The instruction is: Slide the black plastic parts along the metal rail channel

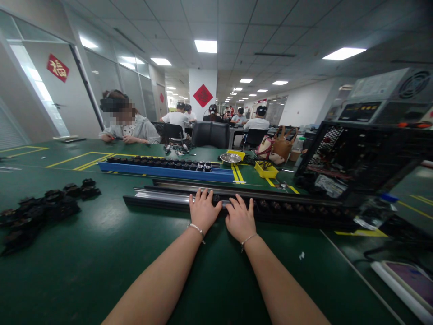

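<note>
A long black channel rail (162, 202) lies crosswise on the green table. Its left stretch shows a bare silvery inside, while a row of small black modules (291, 207) sits in the stretch to the right. My left hand (204, 212) rests on the rail near its middle, fingers spread. Close beside it, my right hand (241, 219) lies over the rail with fingers apart and bent a little. Between the two hands a dark piece in the channel is mostly covered by my fingers. Another dark rail (169, 183) runs just behind.
Farther back lies a blue rail (162, 171) filled with black modules. Loose black modules (43, 205) are heaped at left. An open computer case (331, 158) stands at right, near a yellow bin (266, 170) and metal dish (230, 158). A person (135, 128) sits across the table.
</note>
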{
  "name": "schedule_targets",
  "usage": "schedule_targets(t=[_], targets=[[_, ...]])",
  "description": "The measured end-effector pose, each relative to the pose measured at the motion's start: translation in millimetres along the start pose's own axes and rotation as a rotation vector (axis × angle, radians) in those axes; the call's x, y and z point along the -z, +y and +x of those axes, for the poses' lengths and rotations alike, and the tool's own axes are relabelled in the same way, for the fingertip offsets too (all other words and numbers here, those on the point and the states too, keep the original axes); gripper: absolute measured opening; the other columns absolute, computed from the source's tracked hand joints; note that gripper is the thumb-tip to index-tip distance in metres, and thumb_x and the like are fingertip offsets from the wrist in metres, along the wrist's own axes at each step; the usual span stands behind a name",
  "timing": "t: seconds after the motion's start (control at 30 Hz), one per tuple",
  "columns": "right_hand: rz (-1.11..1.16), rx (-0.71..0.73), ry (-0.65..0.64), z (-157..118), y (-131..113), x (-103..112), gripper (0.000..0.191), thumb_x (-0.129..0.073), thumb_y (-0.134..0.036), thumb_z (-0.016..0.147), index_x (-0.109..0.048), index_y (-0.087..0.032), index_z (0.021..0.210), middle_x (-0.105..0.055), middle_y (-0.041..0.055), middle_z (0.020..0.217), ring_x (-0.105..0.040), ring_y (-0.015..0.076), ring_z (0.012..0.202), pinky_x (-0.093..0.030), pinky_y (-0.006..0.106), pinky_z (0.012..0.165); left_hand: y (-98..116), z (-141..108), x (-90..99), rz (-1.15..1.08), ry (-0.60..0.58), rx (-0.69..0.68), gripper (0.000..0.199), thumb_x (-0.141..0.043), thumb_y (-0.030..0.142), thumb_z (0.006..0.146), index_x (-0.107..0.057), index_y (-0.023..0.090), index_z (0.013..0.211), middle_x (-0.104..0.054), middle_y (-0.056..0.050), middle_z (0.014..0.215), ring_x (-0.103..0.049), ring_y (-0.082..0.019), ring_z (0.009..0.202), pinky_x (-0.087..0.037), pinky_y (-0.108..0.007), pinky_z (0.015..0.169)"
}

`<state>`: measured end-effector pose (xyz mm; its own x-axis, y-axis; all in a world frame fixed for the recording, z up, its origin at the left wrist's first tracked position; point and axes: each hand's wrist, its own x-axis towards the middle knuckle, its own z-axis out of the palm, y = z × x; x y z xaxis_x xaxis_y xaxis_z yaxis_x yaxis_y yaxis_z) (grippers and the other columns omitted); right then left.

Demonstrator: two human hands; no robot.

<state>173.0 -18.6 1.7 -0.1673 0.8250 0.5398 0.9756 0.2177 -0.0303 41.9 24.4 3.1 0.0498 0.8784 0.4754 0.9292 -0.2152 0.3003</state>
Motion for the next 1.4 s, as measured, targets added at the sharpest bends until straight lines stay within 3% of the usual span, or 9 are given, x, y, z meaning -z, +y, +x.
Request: schedule_targets(t=[1.4], targets=[[0.001,-0.044,-0.062,0.8,0.8,-0.4,0.031,-0.044,-0.019,0.076,-0.061,-0.020,0.101,-0.051,0.0086,0.132,-0.025,0.0243,0.133,-0.001,0.057,0.108,-9.3,0.4,5.3,0.031,0.022,0.000,0.053,-0.038,0.050,0.084,-0.051,0.023,0.127,-0.049,-0.005,0.135,-0.034,-0.026,0.130,-0.009,-0.054,0.110]])
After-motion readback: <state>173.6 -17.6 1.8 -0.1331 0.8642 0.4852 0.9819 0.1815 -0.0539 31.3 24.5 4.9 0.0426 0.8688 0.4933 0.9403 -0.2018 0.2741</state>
